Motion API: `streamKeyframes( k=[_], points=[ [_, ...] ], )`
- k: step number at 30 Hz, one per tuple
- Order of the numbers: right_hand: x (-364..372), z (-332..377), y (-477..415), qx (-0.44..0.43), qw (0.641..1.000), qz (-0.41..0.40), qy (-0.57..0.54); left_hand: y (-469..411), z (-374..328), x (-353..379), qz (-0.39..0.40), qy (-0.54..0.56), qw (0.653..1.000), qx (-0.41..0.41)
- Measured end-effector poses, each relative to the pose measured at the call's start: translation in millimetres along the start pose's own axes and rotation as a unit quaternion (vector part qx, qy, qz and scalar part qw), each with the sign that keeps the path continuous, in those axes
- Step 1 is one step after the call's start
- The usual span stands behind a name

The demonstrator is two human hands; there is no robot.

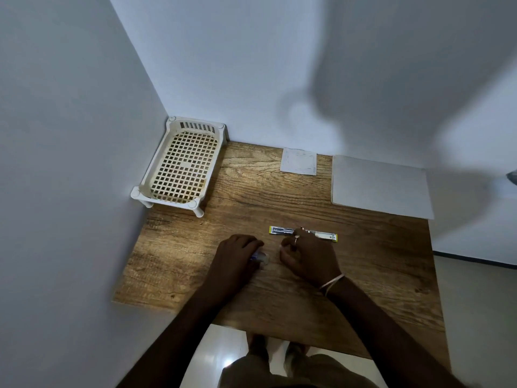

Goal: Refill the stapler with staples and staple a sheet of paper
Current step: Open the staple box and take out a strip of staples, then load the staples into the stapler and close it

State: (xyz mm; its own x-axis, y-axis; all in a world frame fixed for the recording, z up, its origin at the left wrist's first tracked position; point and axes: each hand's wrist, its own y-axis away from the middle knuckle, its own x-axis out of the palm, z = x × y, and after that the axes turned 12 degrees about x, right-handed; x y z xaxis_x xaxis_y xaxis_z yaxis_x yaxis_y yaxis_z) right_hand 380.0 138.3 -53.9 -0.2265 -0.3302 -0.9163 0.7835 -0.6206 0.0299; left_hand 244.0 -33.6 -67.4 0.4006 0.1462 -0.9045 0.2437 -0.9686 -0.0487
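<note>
Your stapler (pixel 303 234) lies opened flat on the wooden table (pixel 363 261), a long strip with yellow-green ends, and your right hand (pixel 309 256) rests just in front of it with the knuckles overlapping its middle. The right fingers are curled in toward the palm; they may be pinching a strip of staples, but I cannot tell from this view.

Your left hand (pixel 237 253), just left of the stapler's near end, has its fingers closed over a small clear box with blue on it (pixel 261 257), probably the staple box. Hold that box flat on the table so nothing spills, and bring the staples to the stapler's open channel legs down, aligned along its length, before you close it.

Behind and to the right of the stapler lies the large white sheet of paper (pixel 380 186); a smaller square slip (pixel 298 161) sits straight behind the stapler, near the wall. The white lattice tray (pixel 156 175) stands well off to the left in the corner.

No brand or writing is readable; the print on the stapler and the box is too blurred.
</note>
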Motion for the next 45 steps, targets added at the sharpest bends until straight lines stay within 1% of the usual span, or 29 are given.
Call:
streamKeyframes(
  k=[2,4,9,13,20,26,32,39,45],
  points=[
    [-5.1,-3.8,-14.1,-0.023,0.998,-0.029,0.046,-6.9,-1.3,-1.2,-0.013,-0.006,1.0,0.006],
    [-9.6,-6.1,-30.1,-0.044,0.995,-0.03,0.08,-17.0,-3.7,-2.2,-0.025,-0.011,1.0,-0.003],
    [-8.7,-8.5,-53.4,-0.049,0.99,0.034,0.129,-48.1,-4.6,-4.2,-0.026,-0.029,0.999,-0.037],
    [-6.1,-11.3,-56.1,-0.039,0.99,0.054,0.123,-66.6,-1.7,-3.0,-0.004,-0.035,0.998,-0.044],
    [-5.6,-11.9,-57.0,-0.046,0.991,0.073,0.106,-77.9,1.8,3.6,0.031,-0.034,0.999,-0.025],
    [-7.6,-11.6,-56.7,-0.06,0.987,0.085,0.12,-81.2,0.8,5.8,0.011,-0.032,0.999,-0.002],
    [-10.5,-12.9,-55.4,-0.073,0.984,0.081,0.142,-81.2,2.9,8.0,0.002,-0.036,0.999,0.015],
    [-15.1,-22.1,-51.0,-0.045,0.989,0.079,0.12,-80.2,1.1,7.4,-0.017,-0.028,0.999,0.03],
    [-15.1,-22.9,-47.5,-0.042,0.988,0.084,0.122,-79.1,-0.9,8.1,-0.016,-0.026,0.997,0.073]
  ],
)
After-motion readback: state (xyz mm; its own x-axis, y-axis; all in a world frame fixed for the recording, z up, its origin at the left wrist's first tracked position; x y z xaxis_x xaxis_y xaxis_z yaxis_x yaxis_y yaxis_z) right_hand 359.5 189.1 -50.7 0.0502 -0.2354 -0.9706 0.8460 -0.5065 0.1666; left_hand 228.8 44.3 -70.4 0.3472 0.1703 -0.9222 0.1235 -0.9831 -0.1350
